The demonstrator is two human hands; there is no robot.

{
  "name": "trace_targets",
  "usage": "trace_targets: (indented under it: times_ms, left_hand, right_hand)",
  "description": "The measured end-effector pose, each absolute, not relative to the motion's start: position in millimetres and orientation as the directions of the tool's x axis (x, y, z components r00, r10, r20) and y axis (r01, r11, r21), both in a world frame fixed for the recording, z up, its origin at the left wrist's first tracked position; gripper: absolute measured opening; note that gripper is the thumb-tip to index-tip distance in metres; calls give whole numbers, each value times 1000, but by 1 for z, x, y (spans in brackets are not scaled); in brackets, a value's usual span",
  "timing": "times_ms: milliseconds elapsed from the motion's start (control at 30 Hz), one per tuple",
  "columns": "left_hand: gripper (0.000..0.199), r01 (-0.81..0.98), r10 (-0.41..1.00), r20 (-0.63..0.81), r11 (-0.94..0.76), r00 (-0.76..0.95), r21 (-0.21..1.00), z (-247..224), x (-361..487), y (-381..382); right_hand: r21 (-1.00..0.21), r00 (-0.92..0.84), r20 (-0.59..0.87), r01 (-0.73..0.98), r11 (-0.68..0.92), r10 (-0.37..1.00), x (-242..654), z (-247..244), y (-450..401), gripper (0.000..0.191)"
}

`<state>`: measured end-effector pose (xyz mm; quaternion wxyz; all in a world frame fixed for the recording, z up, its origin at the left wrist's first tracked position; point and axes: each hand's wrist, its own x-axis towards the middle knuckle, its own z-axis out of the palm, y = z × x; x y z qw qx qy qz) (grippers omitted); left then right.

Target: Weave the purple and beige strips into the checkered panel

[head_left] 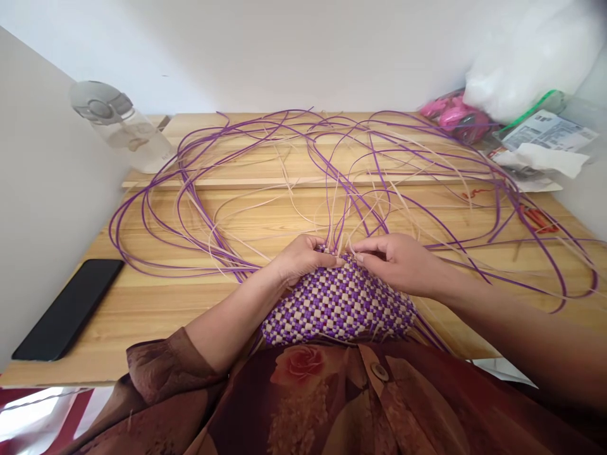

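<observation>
A woven piece (332,306) in a purple and cream checked pattern lies at the table's front edge, against my shirt. My left hand (306,260) grips its top edge, thumb on the front face and fingers behind. Just to the right, my right hand (396,259) pinches a cream strand (351,243) at the same edge between thumb and fingertips. Long loose purple strands (348,189) and cream strands rise from this edge and loop widely over the table. The finger parts behind the weave are hidden.
A black phone (69,309) lies at left on the wooden table (156,303). A clear bottle (128,129) stands at the back left on a raised ledge (265,183). Plastic bags (526,76), pink items (455,117) and red-handled tool (539,219) are at right.
</observation>
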<state>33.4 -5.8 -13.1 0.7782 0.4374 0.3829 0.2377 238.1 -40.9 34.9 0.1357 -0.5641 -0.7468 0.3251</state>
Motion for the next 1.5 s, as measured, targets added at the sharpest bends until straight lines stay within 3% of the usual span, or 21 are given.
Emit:
trace_targets:
  times_ms: [100,167,267,467,633,833,1000,1267,1367,1500]
  left_hand:
    - [39,-42,716,-350,467,604,883,-13,33,-6]
    - [39,-53,722,-334,455,605,889,-13,33,-5]
    - [39,-64,719,-342,473,605,879,-14,33,-5]
    - [46,-69,754,-336,448,564,891,-15,37,-8]
    - [41,-61,749,-321,433,580,899,-15,39,-10]
    - [40,-61,749,-309,421,585,905,-14,39,-11]
    - [38,20,805,-317,356,502,934,-16,40,-12]
    - [35,16,773,-371,423,514,906,-13,39,-14]
    - [36,-22,765,-367,445,529,895,-13,38,-13]
    - [31,-30,781,-341,416,523,909,-17,39,-12]
  right_hand:
    - [-760,-247,-422,621,-192,873,229,42,-36,19]
    - [-776,-202,-542,495,-392,816,223,45,-34,23]
    - [-771,-172,-606,370,-519,777,215,47,-35,33]
    - [-786,-298,-610,343,-514,734,209,48,-37,28]
    - [-759,-280,-621,449,-472,732,207,47,-35,26]
    - [-795,-323,-578,432,-427,749,206,44,-38,26]
    - [-738,-327,-610,565,-369,722,211,46,-36,19]
    - [-847,-279,-333,508,-156,901,229,34,-21,12]
    - [-850,-254,-368,483,-212,895,232,23,-18,15]
    - [-874,-243,-476,241,-423,845,231,15,-13,14]
